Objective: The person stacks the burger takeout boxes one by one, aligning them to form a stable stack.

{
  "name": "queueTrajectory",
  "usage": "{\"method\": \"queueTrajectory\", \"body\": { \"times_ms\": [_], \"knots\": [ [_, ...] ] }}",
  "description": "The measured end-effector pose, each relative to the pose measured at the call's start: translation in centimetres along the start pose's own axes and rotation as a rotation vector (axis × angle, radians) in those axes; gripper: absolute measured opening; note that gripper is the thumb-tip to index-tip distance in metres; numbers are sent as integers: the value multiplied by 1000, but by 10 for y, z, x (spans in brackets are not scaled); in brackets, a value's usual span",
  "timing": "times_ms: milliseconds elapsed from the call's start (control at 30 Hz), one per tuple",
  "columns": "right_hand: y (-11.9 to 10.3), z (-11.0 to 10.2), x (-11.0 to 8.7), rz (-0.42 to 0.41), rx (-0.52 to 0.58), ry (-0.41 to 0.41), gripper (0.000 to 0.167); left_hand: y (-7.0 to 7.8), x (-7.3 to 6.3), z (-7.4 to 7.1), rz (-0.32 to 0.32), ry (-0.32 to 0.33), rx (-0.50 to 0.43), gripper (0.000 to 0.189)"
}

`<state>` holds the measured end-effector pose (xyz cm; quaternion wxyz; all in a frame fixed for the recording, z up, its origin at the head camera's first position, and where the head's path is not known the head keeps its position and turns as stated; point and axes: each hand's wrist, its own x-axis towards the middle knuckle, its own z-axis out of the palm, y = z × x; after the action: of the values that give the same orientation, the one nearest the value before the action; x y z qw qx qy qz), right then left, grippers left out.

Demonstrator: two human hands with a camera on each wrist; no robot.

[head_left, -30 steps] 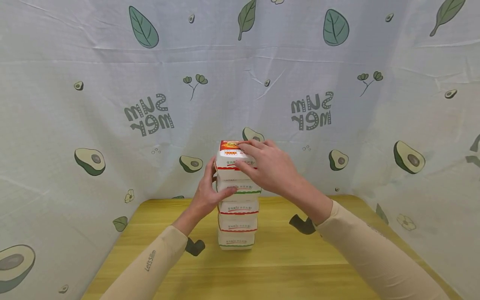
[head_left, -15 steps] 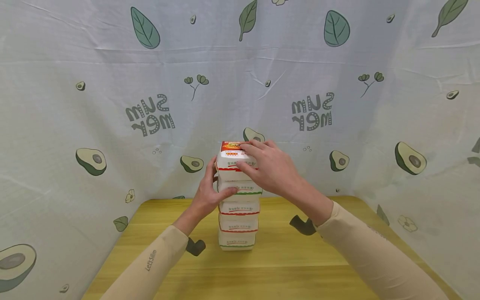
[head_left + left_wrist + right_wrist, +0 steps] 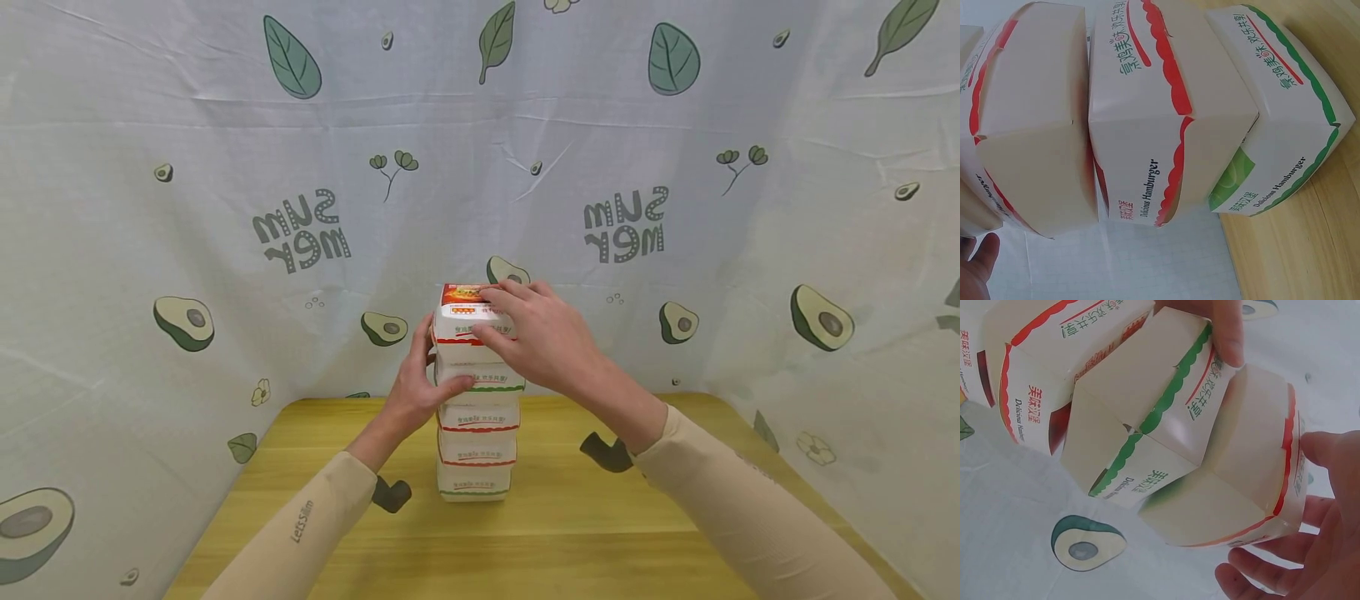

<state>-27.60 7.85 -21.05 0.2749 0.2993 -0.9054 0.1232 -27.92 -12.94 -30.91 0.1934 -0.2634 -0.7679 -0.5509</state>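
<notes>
A single upright stack of several white paper burger boxes stands in the middle of the head view. The top burger box has a red wavy edge and a red picture on its lid; my right hand holds it, fingers over the lid and thumb on the front. Below it is a green-edged burger box. My left hand grips the stack from the left at the upper two boxes, thumb across the green-edged one's front. In the left wrist view, the green-edged bottom box sits on the table.
The wooden table carries the stack. Close behind hangs a white curtain printed with avocados and leaves, which also runs down both sides. Dark curved shapes show beside both wrists.
Both hands stay in the same hold on the upper boxes. The whole head view shifts very slightly; the stack keeps its shape.
</notes>
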Motion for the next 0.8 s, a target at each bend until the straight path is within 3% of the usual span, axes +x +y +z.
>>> {"method": "queueTrajectory", "body": {
  "times_ms": [467, 700, 800],
  "knots": [
    [-2, 0, 0, -4, 13, -2, 59, -2, -2, -3, 19, -3, 7, 96],
    [-5, 0, 0, -6, 15, 3, 63, -35, 3, -2, 24, 1, -3, 98],
    [-6, 0, 0, -8, 10, 8, 64, -41, 2, -3, 29, -4, -17, 97]
  ]
}}
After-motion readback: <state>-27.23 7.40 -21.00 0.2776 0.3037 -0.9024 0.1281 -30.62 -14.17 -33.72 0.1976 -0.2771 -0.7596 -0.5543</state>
